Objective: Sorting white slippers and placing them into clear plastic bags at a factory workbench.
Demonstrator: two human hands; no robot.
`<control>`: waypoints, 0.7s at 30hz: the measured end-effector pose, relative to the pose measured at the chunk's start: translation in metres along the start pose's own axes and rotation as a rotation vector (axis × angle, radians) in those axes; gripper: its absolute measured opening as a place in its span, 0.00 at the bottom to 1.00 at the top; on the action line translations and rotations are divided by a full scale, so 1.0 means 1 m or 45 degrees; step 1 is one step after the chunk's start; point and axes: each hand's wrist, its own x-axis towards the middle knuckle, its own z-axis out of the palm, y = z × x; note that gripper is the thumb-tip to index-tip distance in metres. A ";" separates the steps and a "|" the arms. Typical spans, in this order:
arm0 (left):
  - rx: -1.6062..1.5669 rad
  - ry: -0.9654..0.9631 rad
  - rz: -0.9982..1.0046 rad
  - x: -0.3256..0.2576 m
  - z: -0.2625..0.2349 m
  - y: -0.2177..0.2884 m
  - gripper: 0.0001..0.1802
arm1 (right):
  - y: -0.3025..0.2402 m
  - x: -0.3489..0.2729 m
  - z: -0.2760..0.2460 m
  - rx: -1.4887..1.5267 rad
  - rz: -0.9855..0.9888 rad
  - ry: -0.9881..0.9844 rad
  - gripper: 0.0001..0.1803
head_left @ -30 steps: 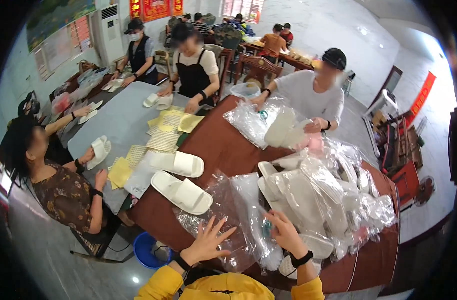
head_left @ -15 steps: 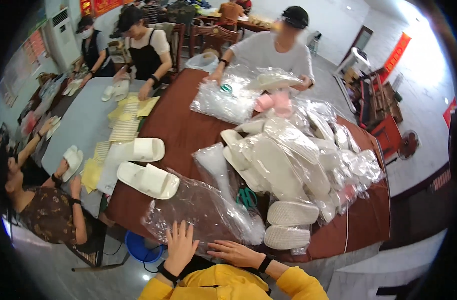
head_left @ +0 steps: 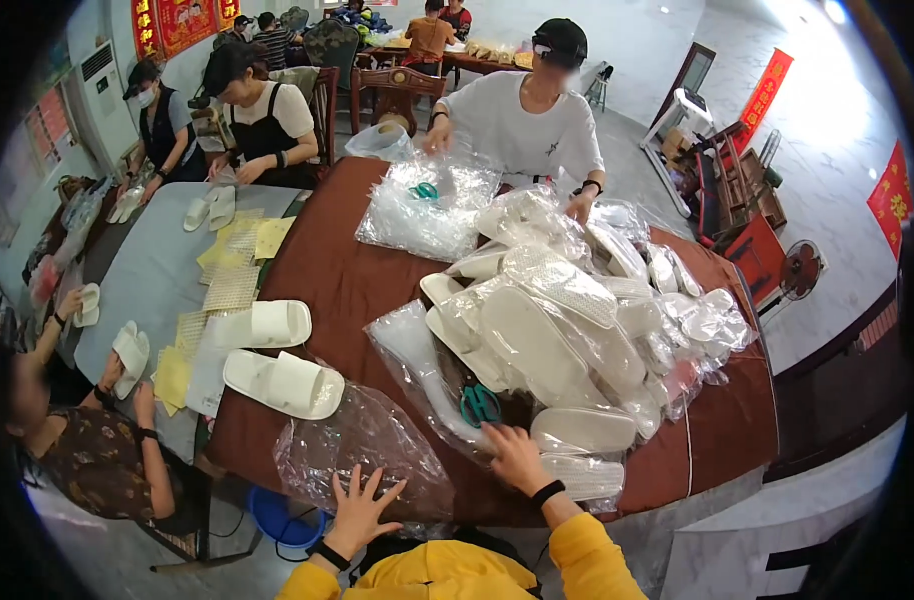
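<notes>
My left hand lies with fingers spread on the near edge of a clear plastic bag, flat on the brown-covered table. Fingers stretched out, my right hand touches the near end of a stack of clear bags. Green-handled scissors lie just beyond its fingertips. To its right are bagged white slippers, soles up. Beyond the flat bag sit two loose white slippers, a nearer one and a farther one.
A large heap of bagged slippers covers the table's right side. Across from me a person reaches to it, beside more bags with scissors. People at left handle slippers around a grey table. A blue bucket stands below.
My right hand has moved right, from the flat bag to beside the scissors. My left hand's fingers have spread. The person opposite has set down a bagged slipper on the heap.
</notes>
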 end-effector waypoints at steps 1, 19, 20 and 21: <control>-0.018 0.010 0.005 0.004 -0.001 0.001 0.48 | 0.005 0.009 -0.012 0.137 0.028 -0.006 0.34; -0.104 0.081 0.265 0.104 0.029 0.070 0.55 | -0.091 0.009 -0.126 0.437 -0.039 0.085 0.30; -0.142 0.113 0.257 0.099 0.020 0.067 0.55 | -0.080 -0.004 -0.100 0.440 -0.040 0.079 0.30; -0.184 0.210 0.258 0.091 0.009 0.062 0.53 | -0.063 -0.016 -0.072 0.364 0.030 0.160 0.31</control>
